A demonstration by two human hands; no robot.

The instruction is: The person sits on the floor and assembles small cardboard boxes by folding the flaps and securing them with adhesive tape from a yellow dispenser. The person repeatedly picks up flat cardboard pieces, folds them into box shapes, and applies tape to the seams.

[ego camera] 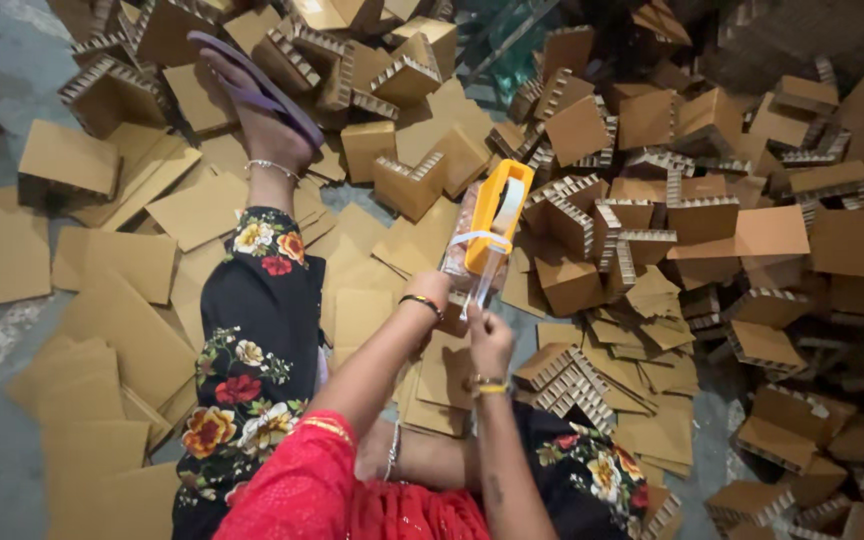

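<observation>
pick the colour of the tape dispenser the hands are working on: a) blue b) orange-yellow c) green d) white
b: the tape dispenser has an orange-yellow body, held up by the left hand while the right hand pinches the clear tape below it, above the scattered cardboard pieces.

Upright orange tape dispenser [489,222], tape drawn

One orange tape dispenser [489,215], centre. Around it: cardboard corner pieces [577,130], too many to count, heaped to its right and beyond; flat cardboard sheets [112,260], dozens, spread left of it. One purple sandal [257,85], far upper left.
</observation>
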